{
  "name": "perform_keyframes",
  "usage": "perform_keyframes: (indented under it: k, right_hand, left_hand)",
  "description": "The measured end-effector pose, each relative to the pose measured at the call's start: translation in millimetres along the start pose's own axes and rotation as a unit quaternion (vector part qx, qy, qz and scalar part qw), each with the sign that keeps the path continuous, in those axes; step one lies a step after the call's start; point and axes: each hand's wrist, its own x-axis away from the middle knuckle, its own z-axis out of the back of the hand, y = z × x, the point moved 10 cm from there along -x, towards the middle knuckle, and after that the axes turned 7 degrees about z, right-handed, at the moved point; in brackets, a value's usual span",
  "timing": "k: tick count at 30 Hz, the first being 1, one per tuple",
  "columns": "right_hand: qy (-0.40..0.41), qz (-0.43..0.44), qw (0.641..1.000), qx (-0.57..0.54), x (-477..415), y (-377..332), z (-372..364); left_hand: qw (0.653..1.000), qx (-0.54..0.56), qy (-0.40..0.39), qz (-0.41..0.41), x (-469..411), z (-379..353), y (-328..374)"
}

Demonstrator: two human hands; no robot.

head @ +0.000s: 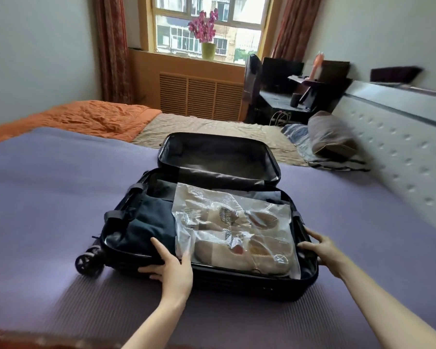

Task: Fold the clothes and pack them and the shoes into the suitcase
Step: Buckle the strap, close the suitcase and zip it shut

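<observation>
Two bare hands rest on the near side of a black hard-shell suitcase (237, 285), which lies open on a purple ribbed mat (48, 197) spread over the bed. The left hand (170, 267) has its fingers spread and straight: the forefinger reaches over the near rim onto the dark navy folded clothes (146, 222), the thumb touches the near edge of a clear plastic bag (204, 197), and the other fingers lie on the front wall of the case. The right hand (324, 250) is spread as well, with straight fingers touching the rim at the near right corner, and it grips nothing. The clothes fill the left part of the near half of the suitcase, and the plastic bag lies flat toward the right and covers most of this half. Inside the bag are beige shoes (217, 250), seen through the crinkled film. The black lid (218, 157) lies open beyond, with its dark fabric lining showing. Small black wheels (88, 263) stick out at the near left corner. Farther on the bed are a crumpled orange blanket (93, 117), a beige sheet (207, 127) and a grey-brown pillow (330, 137), which is near the pale padded headboard (400, 137) on the right. On the window sill stands a pink orchid in a green pot (208, 50), between reddish patterned curtains (111, 46), and a dark table (277, 102) with a black monitor (282, 69) stands in the far right corner.
</observation>
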Motion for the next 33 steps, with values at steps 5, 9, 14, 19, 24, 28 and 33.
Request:
perform_keyframes:
  k: [5, 9, 14, 19, 24, 28, 33]
  right_hand:
    - [-0.013, 0.014, 1.0, -0.005, 6.0, -4.9, -7.4]
    - [-0.006, 0.036, 0.999, -0.012, 6.3, -4.3, -8.9]
    - [0.023, 0.044, 0.998, -0.043, 8.1, -0.6, -9.0]
    - [0.096, 0.049, 0.989, -0.102, 16.3, 10.4, 5.5]
    - [0.194, -0.023, 0.969, -0.148, 34.0, 57.3, 25.1]
    - [0.171, -0.134, 0.933, -0.287, 49.6, 88.8, 9.2]
    - [0.108, -0.181, 0.906, -0.366, 50.7, 92.5, -5.4]
  left_hand:
    - [0.999, -0.035, 0.006, 0.001, 0.5, 1.1, -5.2]
    - [0.995, -0.087, 0.055, 0.004, 4.9, 5.4, -5.1]
    - [0.987, -0.117, 0.097, -0.049, 17.5, 21.1, 9.0]
    - [0.94, -0.235, 0.138, -0.206, 28.4, 23.4, 47.7]
    - [0.871, -0.317, -0.052, -0.372, 40.9, -58.1, 80.6]
    - [0.783, -0.456, -0.131, -0.403, 32.2, -116.7, 77.5]
    - [0.772, -0.493, -0.131, -0.379, 10.2, -128.1, 51.9]
